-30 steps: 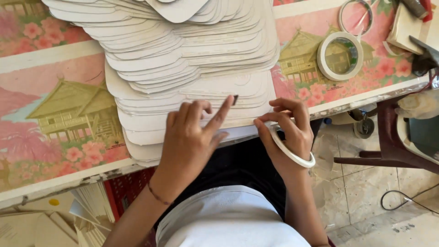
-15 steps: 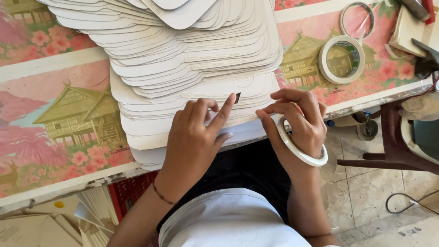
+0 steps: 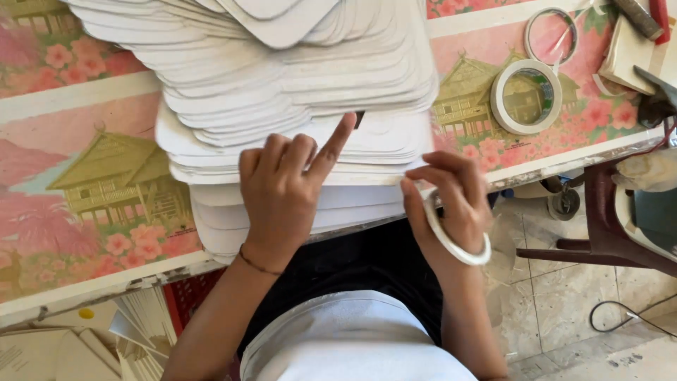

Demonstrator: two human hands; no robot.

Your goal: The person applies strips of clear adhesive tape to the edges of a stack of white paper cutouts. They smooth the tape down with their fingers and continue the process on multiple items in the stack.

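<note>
Right hand (image 3: 451, 204) shifted up to card stack (image 3: 296, 92) edge; tape rolls (image 3: 527, 95) beside.

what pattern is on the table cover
Pink, with flowers and yellow-green stilt houses; the table cover shows best in the head view.

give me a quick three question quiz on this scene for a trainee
1. True or false: the left hand lies flat on the stack of white card pieces.
2. What hangs around the fingers of the right hand? A) a roll of tape B) a pair of scissors C) a red cloth
3. Fill in: a second tape roll lies on the ____ tablecloth, to the right of the stack.

Key:
1. True; its index finger points up across the cards.
2. A, the roll of tape, while the fingertips pinch the stack's near edge.
3. Pink, printed with houses and flowers.
</note>
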